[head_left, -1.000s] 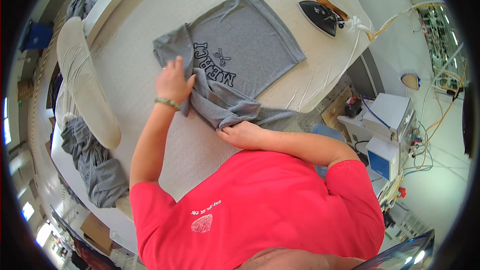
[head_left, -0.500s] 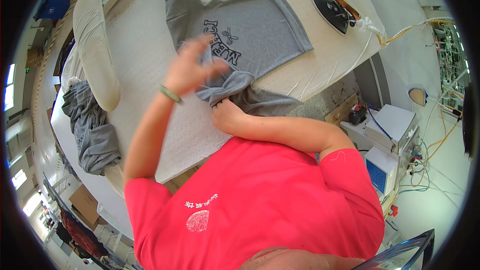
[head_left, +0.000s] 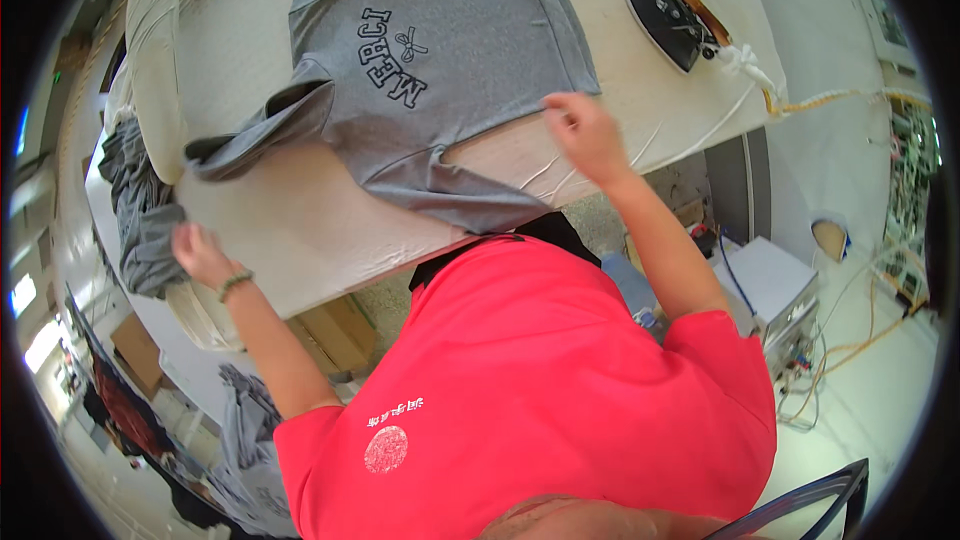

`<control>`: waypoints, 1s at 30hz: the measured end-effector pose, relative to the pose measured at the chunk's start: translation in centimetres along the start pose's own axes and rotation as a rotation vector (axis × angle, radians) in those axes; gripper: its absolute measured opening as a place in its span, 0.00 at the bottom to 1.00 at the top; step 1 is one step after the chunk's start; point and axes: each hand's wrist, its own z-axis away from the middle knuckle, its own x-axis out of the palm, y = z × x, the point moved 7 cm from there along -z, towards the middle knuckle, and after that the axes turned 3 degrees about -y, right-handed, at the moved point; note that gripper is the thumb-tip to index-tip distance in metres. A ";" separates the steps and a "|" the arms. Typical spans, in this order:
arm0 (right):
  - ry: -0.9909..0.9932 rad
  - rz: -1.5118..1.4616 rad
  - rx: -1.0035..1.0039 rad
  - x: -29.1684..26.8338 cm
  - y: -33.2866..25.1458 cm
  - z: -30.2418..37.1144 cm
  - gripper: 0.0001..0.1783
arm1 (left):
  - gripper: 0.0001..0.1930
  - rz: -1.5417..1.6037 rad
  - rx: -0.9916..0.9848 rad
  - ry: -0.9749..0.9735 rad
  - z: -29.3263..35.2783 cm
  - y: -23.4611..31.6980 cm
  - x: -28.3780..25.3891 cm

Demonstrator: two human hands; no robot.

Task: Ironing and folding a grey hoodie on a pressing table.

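Observation:
A grey sweatshirt (head_left: 460,30) with dark lettering and a bow motif lies spread on the padded ironing table (head_left: 270,225). One sleeve is bent out to the left and the other trails toward the table's near edge. My right hand (head_left: 592,140) is at the garment's right side near the hem, its fingers curled in; whether cloth is between them is hidden. At the left, my left hand (head_left: 205,258) is beside a crumpled heap of grey garments (head_left: 145,210). Its fingers are blurred, and I cannot tell whether they touch the heap.
An iron (head_left: 675,25) with a brown handle rests at the table's far right, its cord (head_left: 830,100) running off to the right. A long padded sleeve board (head_left: 152,70) stands along the left. White equipment boxes (head_left: 770,280) are at the right, beyond the table.
Both hands have left the gathered cloth: my left hand moved left and nearer, my right hand moved right and farther. The bunched sleeve section now lies spread out.

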 end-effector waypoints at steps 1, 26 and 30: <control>0.074 -0.013 0.060 -2.3 2.4 -1.0 0.16 | 0.08 0.059 -0.198 -0.150 4.0 -2.7 -0.5; -0.364 -0.700 0.321 -1.3 12.7 -5.5 0.14 | 0.13 -1.003 -0.032 -0.533 37.7 -6.1 -1.1; -0.342 -0.685 0.355 -1.1 12.9 -4.9 0.16 | 0.14 -0.420 -0.286 -0.497 29.7 -10.6 -0.2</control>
